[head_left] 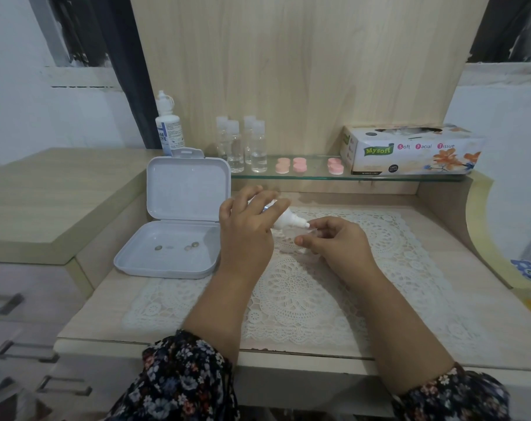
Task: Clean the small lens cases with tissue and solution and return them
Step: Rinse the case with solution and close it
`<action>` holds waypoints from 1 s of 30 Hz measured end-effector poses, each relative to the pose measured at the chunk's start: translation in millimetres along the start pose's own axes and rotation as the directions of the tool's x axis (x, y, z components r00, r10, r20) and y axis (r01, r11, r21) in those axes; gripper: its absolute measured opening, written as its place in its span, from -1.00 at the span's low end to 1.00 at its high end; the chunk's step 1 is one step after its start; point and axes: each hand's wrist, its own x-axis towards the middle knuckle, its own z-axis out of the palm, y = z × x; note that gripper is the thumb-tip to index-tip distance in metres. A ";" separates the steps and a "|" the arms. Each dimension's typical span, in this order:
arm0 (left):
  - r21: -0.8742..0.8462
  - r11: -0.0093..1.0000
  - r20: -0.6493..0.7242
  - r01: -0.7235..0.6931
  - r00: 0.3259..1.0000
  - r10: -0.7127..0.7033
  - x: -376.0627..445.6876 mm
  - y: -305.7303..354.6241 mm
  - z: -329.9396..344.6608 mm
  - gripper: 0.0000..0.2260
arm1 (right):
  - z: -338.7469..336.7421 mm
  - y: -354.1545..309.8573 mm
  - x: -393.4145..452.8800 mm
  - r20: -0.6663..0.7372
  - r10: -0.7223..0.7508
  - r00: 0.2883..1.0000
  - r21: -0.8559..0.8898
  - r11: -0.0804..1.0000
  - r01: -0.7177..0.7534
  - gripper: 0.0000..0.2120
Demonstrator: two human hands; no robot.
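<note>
While left hand (246,229) grips tilted solution bottle (288,220), right hand (334,241) pinches clear lens case (300,236): light, rigid, likely slippery when wet, best held by rim

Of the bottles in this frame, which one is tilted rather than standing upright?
The small white dropper bottle gripped in the left hand, nozzle angled toward the right hand. The large solution bottle and four clear bottles stand upright.
</note>
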 end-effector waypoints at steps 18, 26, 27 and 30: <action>0.021 1.000 0.008 -0.004 1.000 0.004 -0.3 1.8 -1.2 -0.51 | -0.4 1.0 0.5 -0.004 -0.006 1.000 -0.016 1.000 0.006 -0.71; -0.031 0.999 0.004 0.026 1.000 -0.026 -0.2 1.6 -1.2 -0.47 | -1.0 -0.5 -1.0 -0.011 -0.002 1.000 -0.015 1.000 0.002 -0.72; -0.031 0.999 0.008 0.026 1.000 -0.026 -0.5 1.9 -1.3 -0.46 | -1.2 -0.5 -1.0 -0.010 -0.005 1.000 -0.020 1.000 0.005 -0.73; -0.020 0.999 0.023 0.025 0.999 -0.025 -0.7 3.1 -1.5 -0.45 | -1.1 -0.2 -0.4 -0.009 -0.013 1.000 -0.030 0.999 0.013 -0.73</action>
